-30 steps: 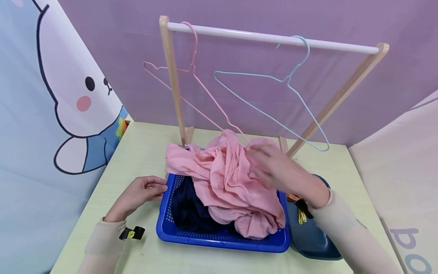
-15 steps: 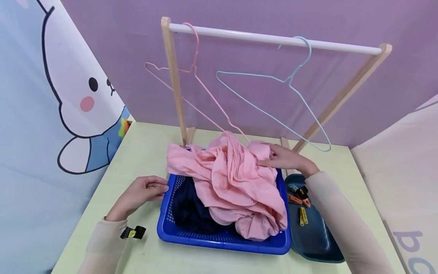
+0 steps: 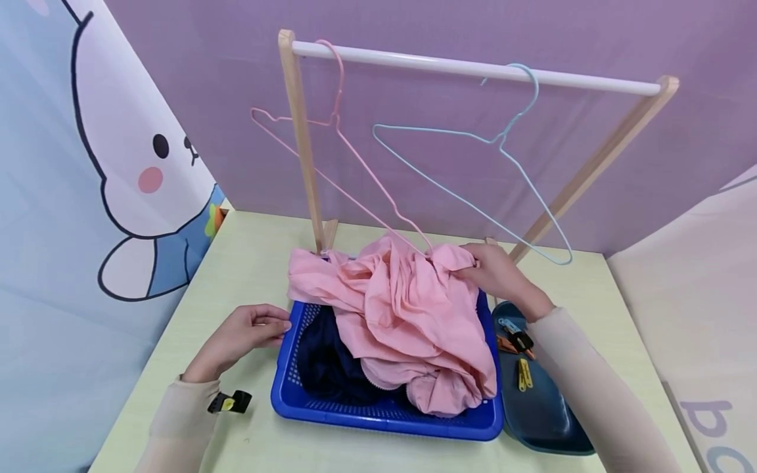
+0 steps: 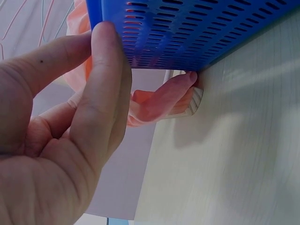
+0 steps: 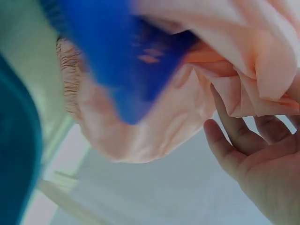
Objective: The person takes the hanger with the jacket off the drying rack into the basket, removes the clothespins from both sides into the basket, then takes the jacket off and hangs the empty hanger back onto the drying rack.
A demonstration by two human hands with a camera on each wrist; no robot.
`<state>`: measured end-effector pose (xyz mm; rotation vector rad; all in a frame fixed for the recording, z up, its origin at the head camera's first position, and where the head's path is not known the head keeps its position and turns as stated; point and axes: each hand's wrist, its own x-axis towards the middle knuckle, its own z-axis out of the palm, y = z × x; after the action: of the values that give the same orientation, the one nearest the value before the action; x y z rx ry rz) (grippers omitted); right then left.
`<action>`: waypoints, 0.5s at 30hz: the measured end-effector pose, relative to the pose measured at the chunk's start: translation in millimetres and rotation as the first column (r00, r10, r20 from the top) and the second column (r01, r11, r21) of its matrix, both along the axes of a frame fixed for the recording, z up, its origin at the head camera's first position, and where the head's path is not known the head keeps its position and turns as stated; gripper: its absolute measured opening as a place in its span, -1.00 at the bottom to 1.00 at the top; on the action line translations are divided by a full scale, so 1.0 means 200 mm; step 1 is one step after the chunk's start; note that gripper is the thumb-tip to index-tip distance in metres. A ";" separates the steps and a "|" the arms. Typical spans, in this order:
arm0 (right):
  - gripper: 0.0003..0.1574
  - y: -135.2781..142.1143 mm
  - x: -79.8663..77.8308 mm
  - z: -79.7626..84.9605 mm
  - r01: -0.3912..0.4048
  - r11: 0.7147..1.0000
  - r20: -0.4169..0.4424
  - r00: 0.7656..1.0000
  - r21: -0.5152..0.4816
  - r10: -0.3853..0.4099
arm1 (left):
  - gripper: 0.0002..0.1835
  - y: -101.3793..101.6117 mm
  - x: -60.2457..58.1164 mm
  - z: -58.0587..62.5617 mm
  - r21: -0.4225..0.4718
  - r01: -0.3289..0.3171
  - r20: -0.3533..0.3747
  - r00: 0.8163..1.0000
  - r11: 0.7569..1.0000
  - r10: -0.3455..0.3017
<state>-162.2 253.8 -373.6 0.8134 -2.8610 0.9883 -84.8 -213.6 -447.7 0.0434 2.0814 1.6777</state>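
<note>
A crumpled pink jacket [image 3: 402,309] with a zip edge lies heaped over a blue plastic basket [image 3: 378,420]. My right hand [image 3: 497,270] pinches the jacket at the back right of the heap; in the right wrist view several fingers [image 5: 234,140] reach under its folds. An elastic cuff [image 5: 69,77] hangs outside the basket there. At the basket's left rim, my left hand [image 3: 242,335] pinches the edge between thumb and fingers, as the left wrist view shows up close. Dark navy cloth [image 3: 331,361] sits in the basket, partly covered by the jacket.
Behind the basket stands a wooden rack with a white bar [image 3: 414,60]. A pink hanger [image 3: 367,171] and a light blue hanger [image 3: 449,190] hang from it; the pink one's lower corner overlaps the jacket. A dark tray [image 3: 538,414] at right holds several clips [image 3: 524,374].
My right hand has settled from a blurred motion over the jacket to its back right side and now grips the cloth, lifting it slightly. The left hand stays on the rim.
</note>
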 end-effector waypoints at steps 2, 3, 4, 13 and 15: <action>-0.85 -0.01 0.07 0.06 -0.033 0.999 -0.045 0.998 -0.026 0.032 | -0.61 0.00 0.00 0.00 -0.003 -0.001 -0.003 1.000 1.000 0.001; -0.83 -0.02 0.11 0.08 -0.060 0.998 -0.072 0.996 -0.033 0.058 | -0.61 0.00 0.00 0.00 -0.005 -0.002 -0.003 1.000 1.000 0.002; -0.79 -0.02 0.15 0.10 -0.089 0.995 -0.100 0.991 -0.033 0.085 | -0.60 0.00 0.00 0.00 -0.005 -0.001 -0.004 1.000 1.000 0.001; -0.73 -0.11 0.47 0.14 -0.332 0.943 0.013 0.943 -0.013 0.332 | -0.61 0.00 0.00 0.01 0.010 0.003 0.010 1.000 1.000 -0.003; -0.74 -0.14 0.51 0.12 -0.374 0.927 0.089 0.923 -0.010 0.373 | -0.61 0.00 0.00 0.01 0.009 0.003 0.008 1.000 1.000 -0.003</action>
<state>-59.7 224.9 -350.2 1.3900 -2.8412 1.0667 -85.0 -213.5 -446.5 0.0428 2.0671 1.6823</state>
